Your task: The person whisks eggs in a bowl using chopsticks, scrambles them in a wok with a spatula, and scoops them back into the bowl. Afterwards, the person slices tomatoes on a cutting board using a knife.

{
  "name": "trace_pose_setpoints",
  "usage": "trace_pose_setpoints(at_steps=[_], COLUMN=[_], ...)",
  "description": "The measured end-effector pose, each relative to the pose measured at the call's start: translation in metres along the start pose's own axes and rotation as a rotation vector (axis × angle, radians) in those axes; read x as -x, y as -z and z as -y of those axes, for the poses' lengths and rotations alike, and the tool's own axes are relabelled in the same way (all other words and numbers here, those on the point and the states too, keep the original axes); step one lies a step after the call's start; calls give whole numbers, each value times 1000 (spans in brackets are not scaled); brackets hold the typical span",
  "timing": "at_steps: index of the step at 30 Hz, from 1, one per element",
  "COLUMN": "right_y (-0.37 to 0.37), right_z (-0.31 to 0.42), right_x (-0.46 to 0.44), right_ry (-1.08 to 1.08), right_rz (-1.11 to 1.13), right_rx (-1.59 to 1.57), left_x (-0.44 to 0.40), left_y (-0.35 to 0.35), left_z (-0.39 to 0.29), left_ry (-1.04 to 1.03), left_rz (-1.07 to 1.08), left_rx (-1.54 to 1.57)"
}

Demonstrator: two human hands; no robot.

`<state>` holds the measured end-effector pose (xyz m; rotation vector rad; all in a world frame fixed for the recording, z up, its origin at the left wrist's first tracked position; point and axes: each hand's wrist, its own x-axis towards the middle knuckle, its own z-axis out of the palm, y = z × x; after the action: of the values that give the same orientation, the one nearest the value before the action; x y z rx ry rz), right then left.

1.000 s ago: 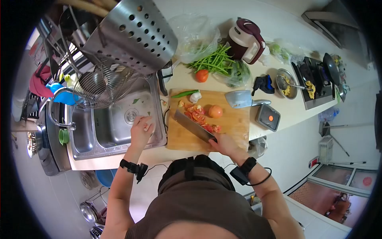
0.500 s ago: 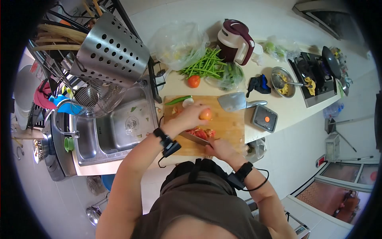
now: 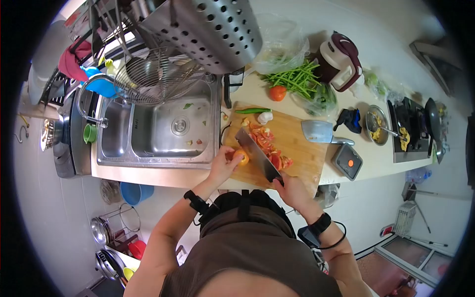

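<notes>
On the wooden cutting board (image 3: 304, 158), my left hand (image 3: 225, 163) pinches a tomato (image 3: 241, 157) near the board's front left edge. My right hand (image 3: 294, 192) grips the handle of a kitchen knife (image 3: 258, 154), its broad blade pointing away and to the left. The blade lies between the held tomato and a heap of chopped tomato (image 3: 267, 140). A green chili (image 3: 253, 111) and a garlic bulb (image 3: 265, 118) rest along the far edge. A cleaver (image 3: 317, 131) lies at the right side, its handle reaching past the board.
A steel sink (image 3: 161, 161) adjoins the board's left. Behind are a whole tomato (image 3: 277, 93), green beans (image 3: 297, 79) and a maroon-and-white jug appliance (image 3: 339, 62). To the right sit a grey box (image 3: 347, 161), a metal bowl (image 3: 377, 136) and a stove (image 3: 410, 148). A perforated utensil holder (image 3: 213, 34) overhangs the sink.
My left hand has moved from above the board's middle to its front left, carrying the tomato. The knife now shows beside the chopped tomato. The camera view has shifted left.
</notes>
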<state>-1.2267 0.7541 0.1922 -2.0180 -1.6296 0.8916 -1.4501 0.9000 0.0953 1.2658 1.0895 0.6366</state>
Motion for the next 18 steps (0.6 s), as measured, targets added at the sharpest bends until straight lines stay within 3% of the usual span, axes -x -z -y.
trace_pose_setpoints(at_steps=[11, 14, 16, 18], right_y=[11, -4, -19, -50], right_z=[23, 27, 30, 20], right_x=[13, -2, -19, -42], right_ry=[8, 14, -96, -68], right_rz=[51, 40, 124, 109], right_rx=[13, 15, 126, 130], left_x=[6, 6, 5, 13], left_y=[-12, -11, -11, -13], left_z=[2, 5, 5, 11], left_ry=[-111, -73, -35, -99], left_rz=[-107, -119, -99, -57], left_rx=[-84, 39, 92, -23])
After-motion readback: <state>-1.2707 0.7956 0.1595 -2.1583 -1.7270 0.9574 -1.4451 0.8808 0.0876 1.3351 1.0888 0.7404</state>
